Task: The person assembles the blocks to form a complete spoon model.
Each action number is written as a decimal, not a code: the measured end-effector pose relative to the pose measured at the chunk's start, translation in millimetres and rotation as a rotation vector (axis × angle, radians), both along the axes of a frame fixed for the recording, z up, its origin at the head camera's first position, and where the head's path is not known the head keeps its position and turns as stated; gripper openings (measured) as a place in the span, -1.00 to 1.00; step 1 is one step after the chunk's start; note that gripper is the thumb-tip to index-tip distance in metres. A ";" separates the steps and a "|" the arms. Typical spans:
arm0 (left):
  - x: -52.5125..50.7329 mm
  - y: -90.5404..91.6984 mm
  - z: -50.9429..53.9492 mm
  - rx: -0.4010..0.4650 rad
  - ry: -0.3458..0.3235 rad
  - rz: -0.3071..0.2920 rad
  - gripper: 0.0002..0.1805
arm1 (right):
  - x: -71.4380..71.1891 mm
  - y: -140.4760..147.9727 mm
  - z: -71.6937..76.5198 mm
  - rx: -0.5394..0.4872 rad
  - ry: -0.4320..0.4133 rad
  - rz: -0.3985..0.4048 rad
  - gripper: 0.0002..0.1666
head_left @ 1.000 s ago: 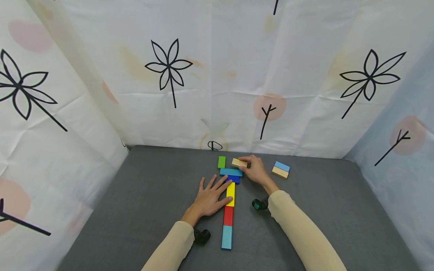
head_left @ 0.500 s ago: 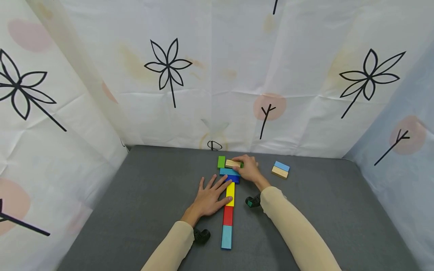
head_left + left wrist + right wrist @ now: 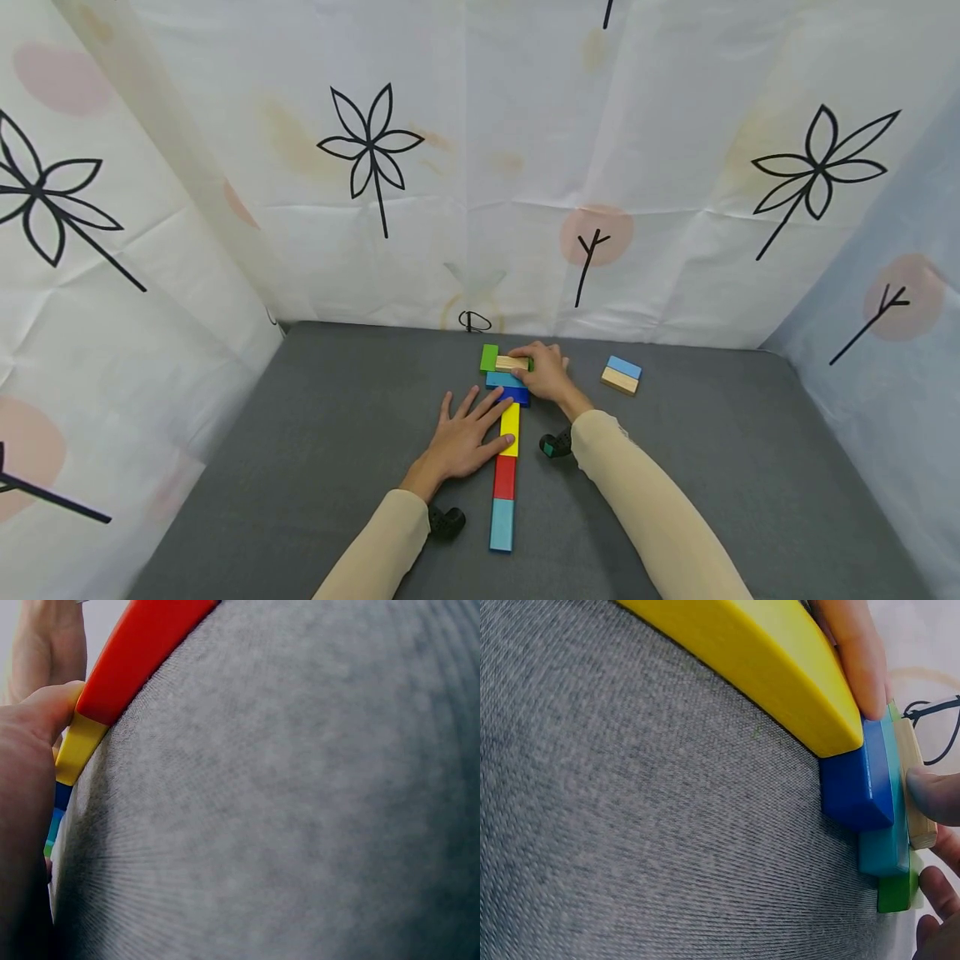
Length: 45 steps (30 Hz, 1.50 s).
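A row of coloured blocks runs away from me: a light-blue block [image 3: 502,525], a red block [image 3: 505,478], a yellow block [image 3: 511,417], a dark-blue block [image 3: 855,791] and a teal block [image 3: 505,380] set crosswise. My left hand [image 3: 463,437] lies with spread, straight fingers over the row, its fingertips near the dark-blue block and its thumb on the yellow one. Between thumb and fingers, my right hand [image 3: 546,375] pinches a plain wooden block [image 3: 512,363]. This sits just beyond the teal block, beside a green block [image 3: 489,357]. Another green block [image 3: 894,892] shows partly below the right fingers.
To the right, a blue block [image 3: 624,367] and a second wooden block [image 3: 619,382] lie side by side on the grey table [image 3: 712,467]. Patterned white cloth [image 3: 495,167] hangs behind the table and at both sides.
My right hand has carried the wooden block leftward, up against the left green block, uncovering some green at its right end. My left hand has stayed in place.
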State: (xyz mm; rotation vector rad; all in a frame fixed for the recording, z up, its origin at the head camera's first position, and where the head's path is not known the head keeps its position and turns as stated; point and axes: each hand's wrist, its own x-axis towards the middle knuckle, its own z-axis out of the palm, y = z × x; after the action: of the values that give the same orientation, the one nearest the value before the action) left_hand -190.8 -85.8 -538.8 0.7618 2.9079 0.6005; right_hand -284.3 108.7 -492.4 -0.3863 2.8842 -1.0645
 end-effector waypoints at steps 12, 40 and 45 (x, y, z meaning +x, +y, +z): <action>0.7 0.8 1.4 -0.015 0.002 -0.002 -0.24 | 1.1 1.3 1.3 0.029 -0.001 0.008 -0.68; 2.0 0.8 2.4 -0.009 0.008 -0.002 -0.25 | 23.4 67.6 -2.2 -0.188 0.078 -0.070 -0.50; 1.9 0.9 1.4 0.000 0.018 0.000 -0.25 | 33.1 95.8 -7.5 -0.186 0.143 -0.095 -0.48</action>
State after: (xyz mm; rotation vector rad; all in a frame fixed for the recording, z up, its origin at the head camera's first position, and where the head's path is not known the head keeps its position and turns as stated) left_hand -188.9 -84.9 -537.4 0.7713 2.9240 0.5974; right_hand -251.2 204.4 -499.9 -0.3487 2.9627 -1.3811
